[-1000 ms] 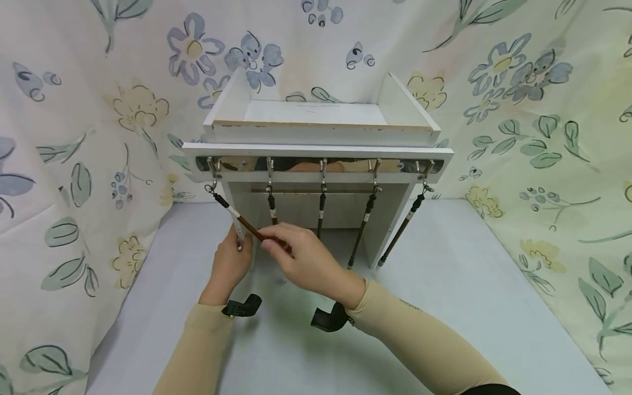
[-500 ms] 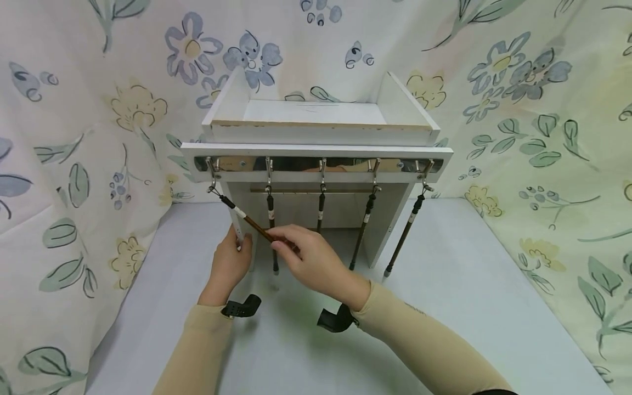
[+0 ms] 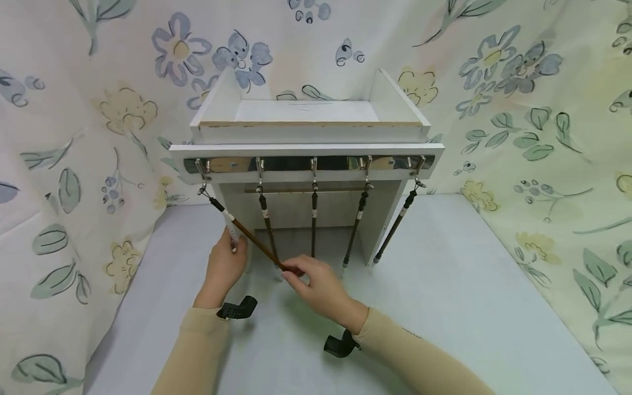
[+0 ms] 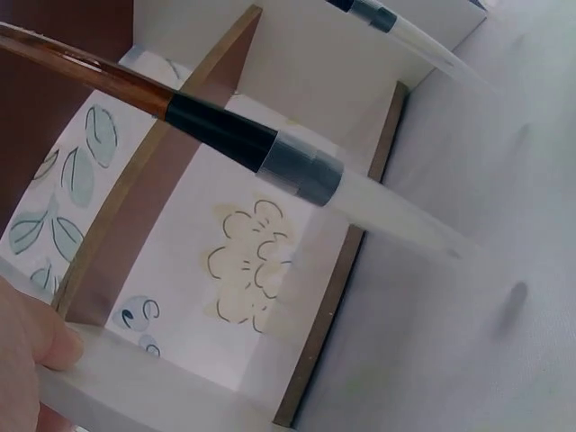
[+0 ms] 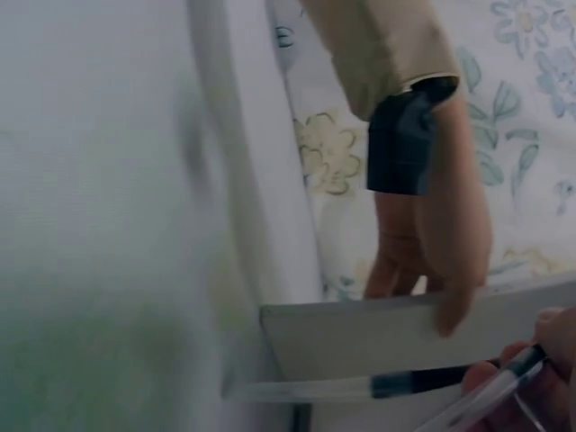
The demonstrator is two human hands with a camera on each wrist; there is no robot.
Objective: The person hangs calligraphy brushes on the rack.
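Observation:
In the head view, my right hand pinches the lower part of the leftmost calligraphy brush, whose brown shaft slants down from a hook by its looped cord. Its tip is covered by the fingers in that view. My left hand grips the left side panel of a white wooden stand, and its thumb presses on the panel edge in the left wrist view. Fingers of the right hand show at the corner of the right wrist view, beside a pale-tipped brush.
Several more brushes, such as the middle brush, hang from the metal hook rail. An open tray-like top sits above. The stand rests on a white tabletop, with a floral cloth behind and at the sides.
My right hand has slid down and rightward along the brush, so more of its shaft shows. The left hand keeps its grip on the panel. The head view has shifted slightly.

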